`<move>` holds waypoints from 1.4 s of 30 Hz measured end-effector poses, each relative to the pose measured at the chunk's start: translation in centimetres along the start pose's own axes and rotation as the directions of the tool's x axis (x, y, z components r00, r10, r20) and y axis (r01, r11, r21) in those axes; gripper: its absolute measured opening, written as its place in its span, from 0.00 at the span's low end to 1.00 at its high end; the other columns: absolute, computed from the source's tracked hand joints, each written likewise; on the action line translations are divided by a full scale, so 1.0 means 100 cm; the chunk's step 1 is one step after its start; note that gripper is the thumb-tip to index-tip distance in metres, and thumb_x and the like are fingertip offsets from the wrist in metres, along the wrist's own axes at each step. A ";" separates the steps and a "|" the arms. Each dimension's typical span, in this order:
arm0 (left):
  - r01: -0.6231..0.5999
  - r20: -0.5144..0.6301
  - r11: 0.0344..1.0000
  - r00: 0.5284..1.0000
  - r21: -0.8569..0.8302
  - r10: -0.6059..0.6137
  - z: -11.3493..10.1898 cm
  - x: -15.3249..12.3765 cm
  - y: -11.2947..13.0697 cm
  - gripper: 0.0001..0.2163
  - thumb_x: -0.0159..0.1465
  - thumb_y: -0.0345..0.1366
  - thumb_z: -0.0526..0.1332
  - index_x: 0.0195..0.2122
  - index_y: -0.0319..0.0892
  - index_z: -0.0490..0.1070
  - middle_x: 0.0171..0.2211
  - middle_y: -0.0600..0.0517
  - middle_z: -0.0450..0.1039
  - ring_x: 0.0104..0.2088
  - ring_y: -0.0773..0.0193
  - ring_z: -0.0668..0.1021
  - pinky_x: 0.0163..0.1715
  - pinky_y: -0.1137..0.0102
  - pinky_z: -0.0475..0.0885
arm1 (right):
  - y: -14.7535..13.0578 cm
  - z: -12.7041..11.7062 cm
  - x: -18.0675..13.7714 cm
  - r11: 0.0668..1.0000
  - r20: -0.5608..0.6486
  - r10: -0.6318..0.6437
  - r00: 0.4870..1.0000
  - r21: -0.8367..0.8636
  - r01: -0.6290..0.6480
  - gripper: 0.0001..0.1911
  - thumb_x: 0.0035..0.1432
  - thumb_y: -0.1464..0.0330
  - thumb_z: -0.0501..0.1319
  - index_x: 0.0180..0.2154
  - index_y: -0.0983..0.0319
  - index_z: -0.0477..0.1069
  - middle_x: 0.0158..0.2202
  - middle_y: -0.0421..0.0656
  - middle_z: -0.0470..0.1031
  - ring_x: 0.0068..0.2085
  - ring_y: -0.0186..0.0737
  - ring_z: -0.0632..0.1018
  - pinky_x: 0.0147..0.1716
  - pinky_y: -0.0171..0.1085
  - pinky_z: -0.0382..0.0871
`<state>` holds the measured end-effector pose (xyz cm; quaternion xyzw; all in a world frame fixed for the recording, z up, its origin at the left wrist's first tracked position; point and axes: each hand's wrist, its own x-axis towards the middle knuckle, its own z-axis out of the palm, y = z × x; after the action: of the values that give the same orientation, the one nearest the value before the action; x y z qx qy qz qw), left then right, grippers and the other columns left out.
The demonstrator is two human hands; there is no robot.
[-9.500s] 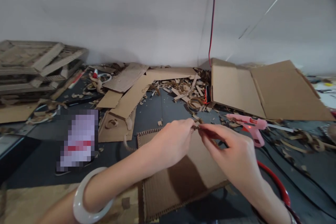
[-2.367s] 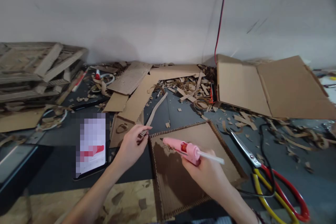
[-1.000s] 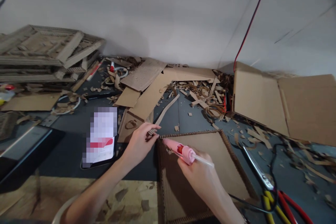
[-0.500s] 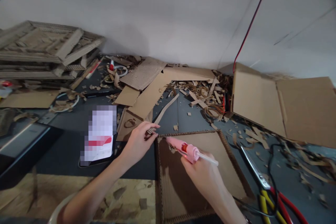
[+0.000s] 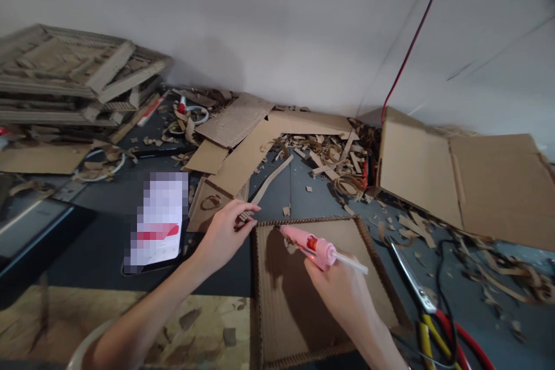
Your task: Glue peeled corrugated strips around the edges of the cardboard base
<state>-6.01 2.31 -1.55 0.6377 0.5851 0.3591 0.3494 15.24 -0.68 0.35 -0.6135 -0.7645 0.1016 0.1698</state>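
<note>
Fingers of the left hand point(image 5: 223, 237) pinch the end of a narrow corrugated cardboard strip point(image 5: 265, 188), just above the top-left corner of a cardboard sheet point(image 5: 329, 324) lying flat on the bench point(image 5: 295, 199). Fingers of the right hand point(image 5: 338, 295) are clenched round a pink hot glue gun point(image 5: 314, 247), its nozzle point(image 5: 282, 229) low over the sheet's top edge, near the left hand. That closeness looks like the main hazard: a slip could bring skin against the nozzle. A loose pinch might let the strip spring aside, and a drip could leave stray glue on the sheet. A black cable point(image 5: 440, 277) beside the red-and-yellow-handled shears point(image 5: 410, 274) could snag.
</note>
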 end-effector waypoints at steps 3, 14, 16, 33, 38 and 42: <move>0.006 0.002 1.000 1.000 0.005 -0.006 0.000 0.000 0.000 0.08 0.57 0.32 0.56 0.36 0.40 0.71 0.34 0.49 0.69 0.30 0.66 0.74 0.31 0.70 0.73 | 0.003 -0.001 0.000 0.999 -0.001 0.022 1.000 0.023 -0.022 0.11 0.46 0.72 0.51 0.18 0.61 0.68 0.12 0.40 0.67 0.14 0.34 0.67 0.16 0.31 0.54; -0.021 -0.015 1.000 1.000 0.014 0.021 0.001 0.000 -0.002 0.08 0.57 0.33 0.56 0.36 0.41 0.71 0.33 0.50 0.69 0.26 0.68 0.72 0.27 0.72 0.72 | 0.005 0.001 -0.001 1.000 0.007 0.021 1.000 -0.005 -0.021 0.11 0.48 0.72 0.51 0.20 0.62 0.69 0.15 0.42 0.70 0.16 0.36 0.70 0.17 0.31 0.54; -0.022 -0.011 1.000 1.000 0.016 0.022 0.001 0.000 -0.002 0.08 0.57 0.33 0.56 0.36 0.41 0.71 0.33 0.50 0.68 0.26 0.68 0.72 0.26 0.73 0.71 | 0.005 0.000 -0.001 1.000 0.016 0.027 1.000 -0.016 -0.027 0.11 0.47 0.72 0.52 0.19 0.62 0.69 0.14 0.42 0.69 0.16 0.35 0.69 0.17 0.31 0.54; -0.020 -0.017 1.000 1.000 0.001 0.020 0.002 0.001 -0.003 0.08 0.57 0.34 0.56 0.36 0.41 0.71 0.33 0.50 0.69 0.28 0.67 0.74 0.28 0.72 0.73 | 0.015 -0.007 -0.004 0.997 -0.056 0.075 0.996 0.030 -0.074 0.09 0.46 0.72 0.51 0.17 0.60 0.63 0.11 0.36 0.59 0.12 0.32 0.62 0.13 0.31 0.51; -0.024 -0.018 1.000 1.000 0.015 0.025 0.001 0.001 -0.002 0.08 0.57 0.35 0.56 0.36 0.41 0.71 0.32 0.50 0.69 0.25 0.68 0.73 0.24 0.74 0.72 | 0.019 -0.009 -0.005 0.996 -0.028 0.085 0.996 0.035 -0.084 0.08 0.48 0.71 0.51 0.19 0.61 0.63 0.14 0.40 0.66 0.15 0.34 0.67 0.15 0.31 0.56; -0.026 -0.012 1.000 1.000 0.015 0.026 0.001 0.001 -0.002 0.08 0.57 0.35 0.56 0.36 0.41 0.71 0.32 0.50 0.68 0.26 0.68 0.73 0.26 0.73 0.72 | 0.025 -0.011 -0.005 0.995 -0.033 0.100 0.994 0.033 -0.099 0.08 0.48 0.70 0.50 0.20 0.60 0.64 0.14 0.40 0.67 0.15 0.35 0.67 0.16 0.31 0.57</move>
<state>-6.04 2.44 -1.81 0.6457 0.5814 0.3631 0.3365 17.99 -0.69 0.41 -0.6498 -0.7283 0.1112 0.1871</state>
